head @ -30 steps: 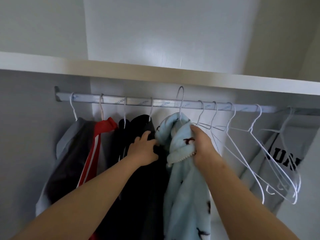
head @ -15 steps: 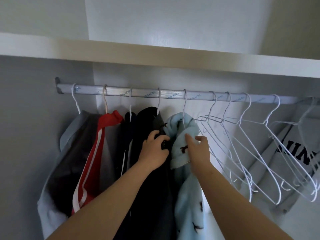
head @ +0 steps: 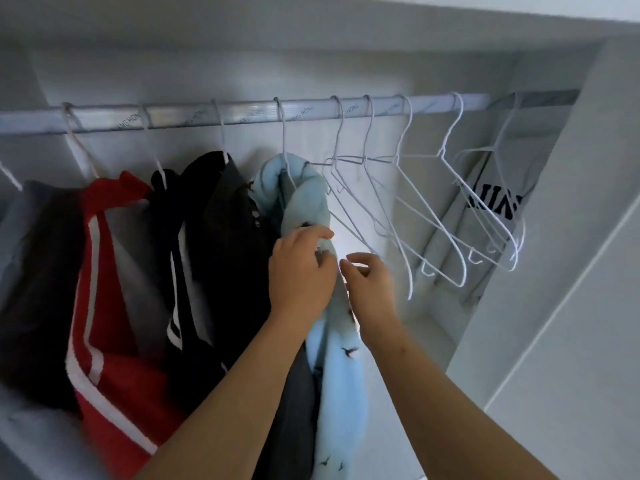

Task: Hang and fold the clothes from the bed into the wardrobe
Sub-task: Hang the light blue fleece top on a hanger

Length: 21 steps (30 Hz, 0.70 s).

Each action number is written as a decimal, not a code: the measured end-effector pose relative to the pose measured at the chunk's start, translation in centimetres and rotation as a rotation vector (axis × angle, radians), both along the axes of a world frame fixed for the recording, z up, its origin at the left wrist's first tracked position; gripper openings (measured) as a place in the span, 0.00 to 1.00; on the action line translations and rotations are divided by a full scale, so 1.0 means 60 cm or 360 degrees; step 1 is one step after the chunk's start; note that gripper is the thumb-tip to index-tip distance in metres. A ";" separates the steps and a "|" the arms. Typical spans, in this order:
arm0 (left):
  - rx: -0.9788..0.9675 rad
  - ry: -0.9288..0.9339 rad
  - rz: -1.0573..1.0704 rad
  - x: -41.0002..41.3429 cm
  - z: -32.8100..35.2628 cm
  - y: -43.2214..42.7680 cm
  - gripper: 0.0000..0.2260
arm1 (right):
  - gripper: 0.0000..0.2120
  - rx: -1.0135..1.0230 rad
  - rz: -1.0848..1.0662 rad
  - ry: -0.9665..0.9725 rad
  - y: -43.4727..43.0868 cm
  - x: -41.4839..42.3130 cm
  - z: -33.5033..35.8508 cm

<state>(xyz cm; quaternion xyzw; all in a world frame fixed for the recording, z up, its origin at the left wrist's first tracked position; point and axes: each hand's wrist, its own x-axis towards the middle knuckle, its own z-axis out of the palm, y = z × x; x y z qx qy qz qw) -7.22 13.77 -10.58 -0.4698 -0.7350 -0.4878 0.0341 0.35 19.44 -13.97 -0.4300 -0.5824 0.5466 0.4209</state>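
The rail (head: 242,114) across the upper frame reads "HONG". The left grip (head: 301,271) clutches the pale blue garment (head: 304,202). I cannot tell whether the right grip (head: 372,289) holds anything.

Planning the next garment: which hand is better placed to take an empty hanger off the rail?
Right, most likely. The right hand sits next to the empty white hangers, with only loosely curled fingers at the light blue garment's edge. The left hand grips that garment, farther from them.
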 end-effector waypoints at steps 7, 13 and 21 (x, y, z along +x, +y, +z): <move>-0.0130 -0.0473 -0.0474 0.188 -0.055 0.014 0.11 | 0.08 -0.0220 -0.0440 0.0050 -0.039 0.211 -0.046; -0.0527 -0.0692 -0.0889 0.394 -0.131 -0.036 0.09 | 0.07 -0.0497 -0.0902 0.0106 -0.143 0.447 -0.107; -0.1227 -0.0799 -0.1515 0.742 -0.244 -0.238 0.08 | 0.06 -0.0815 -0.1564 0.0248 -0.428 0.782 -0.191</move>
